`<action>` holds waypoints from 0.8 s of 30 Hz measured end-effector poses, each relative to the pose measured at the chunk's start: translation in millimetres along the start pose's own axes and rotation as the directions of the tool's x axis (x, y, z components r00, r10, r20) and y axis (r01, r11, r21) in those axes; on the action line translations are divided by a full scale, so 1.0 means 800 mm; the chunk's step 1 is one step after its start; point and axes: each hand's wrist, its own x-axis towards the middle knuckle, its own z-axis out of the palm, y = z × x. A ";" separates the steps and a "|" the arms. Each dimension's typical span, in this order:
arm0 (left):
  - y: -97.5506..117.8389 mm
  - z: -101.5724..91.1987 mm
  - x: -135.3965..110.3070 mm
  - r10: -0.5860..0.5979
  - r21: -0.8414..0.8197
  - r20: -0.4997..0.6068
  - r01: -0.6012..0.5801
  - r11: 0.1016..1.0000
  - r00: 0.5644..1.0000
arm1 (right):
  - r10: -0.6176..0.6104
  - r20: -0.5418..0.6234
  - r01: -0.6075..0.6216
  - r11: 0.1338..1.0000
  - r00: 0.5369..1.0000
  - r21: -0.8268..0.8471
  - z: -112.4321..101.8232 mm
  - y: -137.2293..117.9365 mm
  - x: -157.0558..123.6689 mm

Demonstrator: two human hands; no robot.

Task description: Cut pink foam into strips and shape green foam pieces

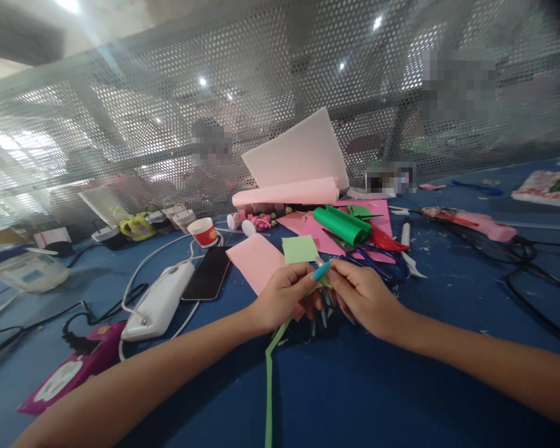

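My left hand (292,291) is closed, thumb against fingers, on a light green paper strip (269,392). The strip's long tail hangs from below this hand toward the bottom of the view. My right hand (366,292) meets it, fingertips pinched at the same spot, where a bit of light green shows between the two hands. The exact fold there is hidden by the fingers. Just beyond the fingertips lie a light green paper square (299,249) and a pale pink sheet (254,258). Blue-handled scissors (387,264) rest beyond my right hand.
Left of my hands are a black phone (208,274), a white power bank or adapter (158,302), a paper cup (202,232) and a purple packet (74,367). Green rolled paper (340,225) and a pink roll (284,191) lie behind. A pink glue gun (490,227) with cables is right.
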 end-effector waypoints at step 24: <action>-0.012 -0.006 0.004 -0.011 0.173 -0.059 0.021 0.985 0.998 | 0.065 0.024 -0.068 0.987 0.998 0.145 0.005 0.002 -0.002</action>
